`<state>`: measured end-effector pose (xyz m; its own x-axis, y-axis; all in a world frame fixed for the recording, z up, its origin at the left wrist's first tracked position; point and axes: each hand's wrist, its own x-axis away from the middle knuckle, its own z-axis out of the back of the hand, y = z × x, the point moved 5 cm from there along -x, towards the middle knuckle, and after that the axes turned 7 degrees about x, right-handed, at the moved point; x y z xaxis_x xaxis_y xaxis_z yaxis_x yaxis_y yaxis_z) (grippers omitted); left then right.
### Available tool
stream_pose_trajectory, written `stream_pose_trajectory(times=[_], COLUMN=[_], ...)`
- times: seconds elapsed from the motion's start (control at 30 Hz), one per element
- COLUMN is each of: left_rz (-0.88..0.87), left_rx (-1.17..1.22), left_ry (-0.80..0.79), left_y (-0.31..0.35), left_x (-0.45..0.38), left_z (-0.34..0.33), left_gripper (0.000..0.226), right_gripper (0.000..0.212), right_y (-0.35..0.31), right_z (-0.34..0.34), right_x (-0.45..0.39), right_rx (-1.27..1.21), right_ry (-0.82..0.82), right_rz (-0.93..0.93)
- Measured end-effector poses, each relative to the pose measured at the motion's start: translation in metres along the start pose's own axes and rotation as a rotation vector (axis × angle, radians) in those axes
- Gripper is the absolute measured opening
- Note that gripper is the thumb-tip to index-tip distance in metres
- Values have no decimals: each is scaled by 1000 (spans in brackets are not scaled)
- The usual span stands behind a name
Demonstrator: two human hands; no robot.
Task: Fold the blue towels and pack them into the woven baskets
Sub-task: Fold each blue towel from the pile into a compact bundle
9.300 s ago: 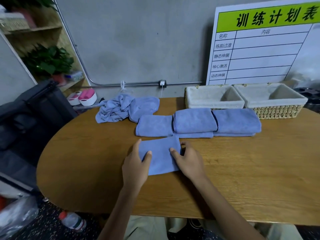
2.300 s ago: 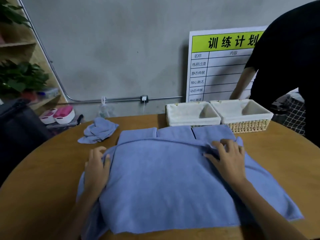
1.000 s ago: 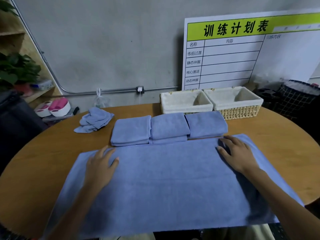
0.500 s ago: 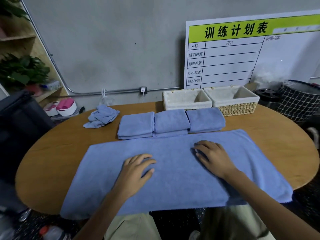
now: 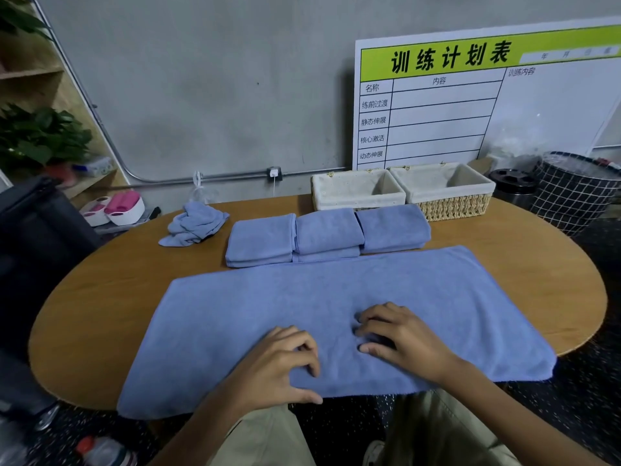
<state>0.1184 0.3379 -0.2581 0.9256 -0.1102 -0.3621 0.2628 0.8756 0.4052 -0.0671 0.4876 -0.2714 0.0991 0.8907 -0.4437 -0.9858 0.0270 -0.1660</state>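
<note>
- At the far left of the wooden table (image 5: 100, 297), one crumpled blue towel (image 5: 193, 223) is seen; it is not yet folded and is judged to be work that is left.
- Just to the right of it, three folded stacks (image 5: 327, 235) are lined up side by side, touching each other; this part of the folding is judged as done, though none of it is packed.
- In front of the stacks, a large blue towel (image 5: 336, 297) is spread flat across the table, with its near edge hanging over the table rim; no fold is seen in it yet.
- The left hand (image 5: 279, 364) is laid on the near part of this towel with the fingers curled down; whether cloth is pinched cannot be told.
- The right hand (image 5: 400, 338) is placed just beside it on the same towel, fingers bent and the tips pressed into the cloth; no clear grip is shown.
- At the back right, behind the stacks, two woven baskets (image 5: 453, 205) are standing together, and nothing is seen inside them, so the packing is not begun.
- The task is judged to be near its middle.
</note>
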Motion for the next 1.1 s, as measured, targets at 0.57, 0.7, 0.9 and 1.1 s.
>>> stream_pose_trajectory(times=[0.57,0.7,0.9,1.1], left_rz=[304,378,402,394], left_rx=[425,501,513,457], left_ry=[117,112,108,110], left_y=[-31,-41,-47,-50], left_x=[-19,-24,-26,-28], left_z=[5,4,0,-4], left_gripper=[20,23,19,19], right_gripper=[25,39,43,20], right_y=[-6,-32,-39,-26], right_z=[13,13,6,6], right_x=[-9,-3,-3,-17], right_rx=[-2,51,114,-51], right_ry=[73,61,40,-18], right_rz=[77,218,219,115])
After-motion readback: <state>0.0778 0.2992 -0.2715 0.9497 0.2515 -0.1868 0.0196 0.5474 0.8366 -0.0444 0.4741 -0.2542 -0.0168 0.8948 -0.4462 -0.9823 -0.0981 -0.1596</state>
